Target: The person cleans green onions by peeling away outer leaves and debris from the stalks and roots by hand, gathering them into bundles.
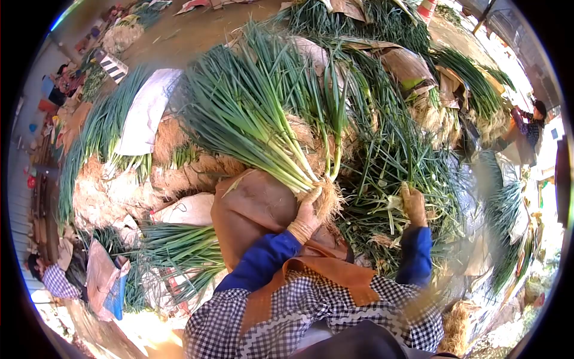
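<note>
My left hand (pixel 307 216) is closed round the root end of a bunch of green onions (pixel 263 113), just above my lap. Their pale roots (pixel 329 200) stick out past the fingers, and the long green leaves fan away up and to the left. On the right, my right hand (pixel 414 204) is over a heap of loose onion leaves (pixel 388 149), its fingers curled together. Pale and green scraps lie against it; what it grips, if anything, I cannot make out. A brown cloth (pixel 251 209) covers my lap.
Stacked green onions with matted roots (pixel 113 185) lie to the left, partly under a white sheet (pixel 149 110). More onions (pixel 185 248) lie by my left elbow. Further bundles (pixel 472 78) stand back right. Other people sit at the lower left (pixel 57 278) and far right (pixel 529 128).
</note>
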### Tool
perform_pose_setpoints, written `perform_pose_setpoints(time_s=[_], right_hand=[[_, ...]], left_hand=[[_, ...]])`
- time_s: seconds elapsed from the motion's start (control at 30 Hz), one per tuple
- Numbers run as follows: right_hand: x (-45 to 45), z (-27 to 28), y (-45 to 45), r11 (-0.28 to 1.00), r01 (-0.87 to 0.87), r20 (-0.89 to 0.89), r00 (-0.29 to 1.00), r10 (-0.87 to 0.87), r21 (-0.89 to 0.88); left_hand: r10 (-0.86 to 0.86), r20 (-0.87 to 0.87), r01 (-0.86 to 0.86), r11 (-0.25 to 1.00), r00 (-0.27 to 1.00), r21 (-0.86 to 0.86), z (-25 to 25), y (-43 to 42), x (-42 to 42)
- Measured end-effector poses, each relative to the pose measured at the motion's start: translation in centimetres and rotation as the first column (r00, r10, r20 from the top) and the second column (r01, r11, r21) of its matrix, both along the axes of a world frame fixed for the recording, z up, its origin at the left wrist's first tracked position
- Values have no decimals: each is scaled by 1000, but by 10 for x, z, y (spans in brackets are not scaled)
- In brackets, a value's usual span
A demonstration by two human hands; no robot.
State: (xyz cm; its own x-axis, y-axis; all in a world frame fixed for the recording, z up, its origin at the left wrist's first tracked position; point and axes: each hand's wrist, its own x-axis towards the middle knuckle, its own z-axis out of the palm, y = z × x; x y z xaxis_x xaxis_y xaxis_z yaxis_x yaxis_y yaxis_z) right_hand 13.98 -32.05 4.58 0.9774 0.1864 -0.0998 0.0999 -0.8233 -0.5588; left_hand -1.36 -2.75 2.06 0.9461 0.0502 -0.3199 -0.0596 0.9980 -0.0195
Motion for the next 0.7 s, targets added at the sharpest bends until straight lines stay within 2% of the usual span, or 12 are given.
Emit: perform_pose_setpoints(time_s=[0.03, 0.07, 0.13, 0.2, 0.27, 0.37, 0.47, 0.5, 0.57, 0.6, 0.63, 0.7], right_hand=[[12, -10, -19, 850, -39, 190, 968, 162, -526], [13, -2, -10, 583, -114, -77, 993, 87, -805], [7, 10, 37, 893, -146, 206, 945, 253, -425], [-1, 17, 113, 962, -166, -229, 949, 215, 216], [-3, 18, 169, 763, 132, -607, 696, 384, 633], [-4, -13, 233, 284, 336, -431, 802, 414, 898], [-12, -29, 254, 140, 313, -340, 904, 259, 939], [-5, -61, 253, 143, 319, -346, 903, 254, 937], [6, -117, 243, 632, -82, 64, 997, 51, 770], [-13, -79, 238, 399, 313, -380, 920, 99, 862], [-32, -47, 229, 397, 320, -384, 919, 91, 860], [-69, -12, 208, 731, 6, -136, 984, 118, 682]], left_hand=[[-27, 41, 29, 998, 999, -51, 3, 1, 0], [-38, 43, 40, 998, 998, -52, 4, 1, -4], [-77, 165, 93, 991, 983, -92, 7, 5, -2], [-62, 179, 79, 993, 982, -88, 8, 1, -6], [-79, 206, 90, 995, 975, -45, 15, 5, -6], [-150, -44, 154, 982, 988, 108, 13, 11, -12], [-113, -80, 128, 967, 990, 221, 10, 15, -10], [-44, -120, 85, 930, 992, 357, 18, 10, -7], [-14, -149, 66, 934, 989, 351, 12, 1, 0], [29, -149, 23, 943, 988, 333, -5, -1, 5], [68, -150, -17, 948, 986, 317, -15, -1, 8], [31, -156, 11, 965, 987, 262, -11, 0, 14]])
